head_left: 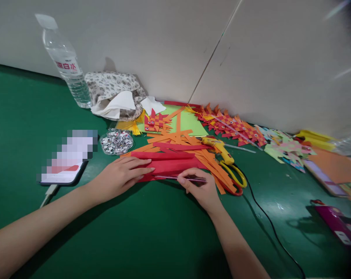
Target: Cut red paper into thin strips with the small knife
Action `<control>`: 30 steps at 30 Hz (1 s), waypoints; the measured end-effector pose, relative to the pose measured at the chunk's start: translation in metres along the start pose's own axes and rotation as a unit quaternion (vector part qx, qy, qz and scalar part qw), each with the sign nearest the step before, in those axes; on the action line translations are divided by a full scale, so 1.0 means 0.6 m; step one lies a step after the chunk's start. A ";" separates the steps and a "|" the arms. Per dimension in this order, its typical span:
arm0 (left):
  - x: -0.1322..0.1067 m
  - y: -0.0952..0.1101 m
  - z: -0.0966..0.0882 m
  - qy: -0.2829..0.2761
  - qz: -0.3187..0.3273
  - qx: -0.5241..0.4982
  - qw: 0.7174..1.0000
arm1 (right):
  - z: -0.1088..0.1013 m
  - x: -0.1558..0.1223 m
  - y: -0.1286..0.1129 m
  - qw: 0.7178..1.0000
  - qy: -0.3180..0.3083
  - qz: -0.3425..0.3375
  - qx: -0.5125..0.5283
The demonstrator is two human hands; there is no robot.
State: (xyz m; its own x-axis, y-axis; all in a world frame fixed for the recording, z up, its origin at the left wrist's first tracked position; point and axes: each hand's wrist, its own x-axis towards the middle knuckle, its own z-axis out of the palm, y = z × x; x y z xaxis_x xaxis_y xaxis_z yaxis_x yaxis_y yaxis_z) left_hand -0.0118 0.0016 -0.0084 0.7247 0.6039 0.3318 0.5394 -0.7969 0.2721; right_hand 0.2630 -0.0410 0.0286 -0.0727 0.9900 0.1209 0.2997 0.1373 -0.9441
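Observation:
My left hand (123, 173) lies flat with fingers stretched out, pressing down a folded red paper sheet (171, 165) on the green table (152, 232). My right hand (199, 186) is closed in a pinch on a thin pen-like tool (175, 178) that lies along the near edge of the red paper. Orange paper strips (210, 161) are piled just behind and to the right of the red sheet.
Yellow-handled scissors (235, 174) and a yellow glue gun (220, 149) with a black cord lie right of my hands. A phone (66, 164), a tray of googly eyes (117, 141), a water bottle (65, 62), a tissue pouch (114, 95), and woven paper fish (230, 124) stand along the wall.

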 end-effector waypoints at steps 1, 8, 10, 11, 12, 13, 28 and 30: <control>0.000 0.000 0.000 -0.001 -0.002 0.000 1.000 | 0.001 0.002 -0.001 1.000 -0.005 0.002 -0.009; 0.003 0.004 -0.005 -0.008 0.000 0.016 1.000 | -0.005 0.005 0.004 0.999 0.026 0.018 -0.022; 0.002 0.004 -0.005 -0.005 0.000 0.015 1.000 | -0.012 0.005 0.009 0.998 0.064 0.026 -0.001; 0.002 0.004 -0.005 -0.003 0.000 0.013 1.000 | -0.017 0.006 0.012 0.996 0.086 0.025 0.012; 0.001 0.004 -0.005 -0.001 -0.001 0.010 1.000 | -0.023 0.007 0.016 0.994 0.107 0.021 0.024; 0.001 0.004 -0.005 0.001 -0.001 0.008 1.000 | -0.029 0.008 0.019 0.992 0.124 0.014 0.032; -0.002 -0.002 0.000 -0.016 -0.003 0.013 1.000 | -0.018 0.006 0.022 0.996 0.064 0.008 0.068; -0.002 -0.002 0.001 -0.017 0.000 0.015 1.000 | -0.003 0.005 0.012 0.997 0.028 0.043 0.049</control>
State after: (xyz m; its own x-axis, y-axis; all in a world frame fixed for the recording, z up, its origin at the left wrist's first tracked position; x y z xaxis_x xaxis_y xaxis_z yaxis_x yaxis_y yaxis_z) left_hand -0.0130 0.0022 -0.0095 0.7386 0.6032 0.3010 0.5513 -0.7974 0.2453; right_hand 0.2669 -0.0369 0.0227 0.0035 0.9987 0.0516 0.2080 0.0497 -0.9769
